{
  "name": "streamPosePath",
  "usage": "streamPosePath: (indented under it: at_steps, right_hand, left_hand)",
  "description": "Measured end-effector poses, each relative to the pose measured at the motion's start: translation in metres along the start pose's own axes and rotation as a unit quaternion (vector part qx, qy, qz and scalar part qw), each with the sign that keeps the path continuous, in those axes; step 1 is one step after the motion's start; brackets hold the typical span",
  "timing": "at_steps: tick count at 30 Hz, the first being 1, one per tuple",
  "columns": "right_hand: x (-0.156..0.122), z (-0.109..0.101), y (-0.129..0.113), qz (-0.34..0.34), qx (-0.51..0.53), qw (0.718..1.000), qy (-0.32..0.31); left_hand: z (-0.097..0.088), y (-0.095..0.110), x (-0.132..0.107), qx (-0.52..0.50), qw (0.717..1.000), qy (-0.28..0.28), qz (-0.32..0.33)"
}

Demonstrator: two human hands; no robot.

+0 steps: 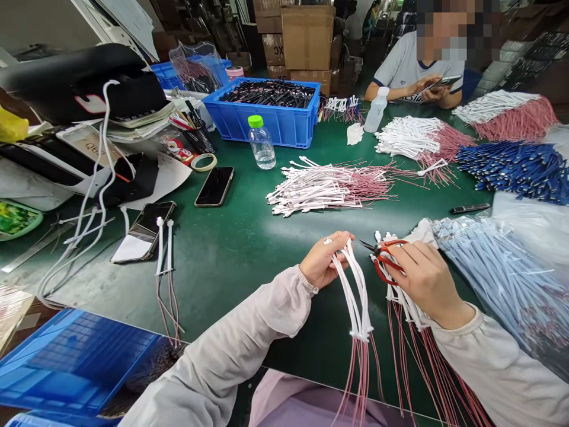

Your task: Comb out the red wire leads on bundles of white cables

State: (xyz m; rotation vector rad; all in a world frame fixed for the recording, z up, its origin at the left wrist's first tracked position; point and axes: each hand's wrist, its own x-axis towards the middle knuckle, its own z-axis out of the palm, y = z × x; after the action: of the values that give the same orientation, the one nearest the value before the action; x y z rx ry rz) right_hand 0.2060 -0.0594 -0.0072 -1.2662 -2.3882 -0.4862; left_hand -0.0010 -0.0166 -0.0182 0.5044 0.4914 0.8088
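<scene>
My left hand [325, 261] is closed around the top of a small bunch of white-sleeved wires [355, 296]. Their thin reddish ends hang down past the table's front edge. In my right hand [429, 281] are red-handled pliers [386, 259], whose dark pointed jaws face the left hand and stop just short of it. Under the right hand lies another bundle of white-sleeved wires [412, 313], partly covered by the hand and pliers. Beyond both hands, a larger pile of white and reddish wires [320, 187] rests on the green table [222, 255].
Light-blue wires [493, 255] in plastic and dark-blue wires [515, 169] lie at right. A bottle [262, 145] stands before a blue bin [267, 121] of black parts. Two phones, one here [214, 187], lie at left. Across the table a person [402, 65] holds a phone.
</scene>
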Motion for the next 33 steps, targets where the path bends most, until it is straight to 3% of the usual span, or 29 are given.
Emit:
streamPosePath:
  at_steps: [20,33]
  right_hand:
    - [0.0,-0.004,-0.004,-0.025,-0.015,0.999,0.022]
    - [-0.002,-0.005,-0.005,-0.022,-0.012,1.0,0.01]
  left_hand:
    - [0.01,0.001,-0.003,-0.104,0.992,0.016,-0.075]
    - [0.01,0.001,-0.003,-0.107,0.99,0.017,-0.09]
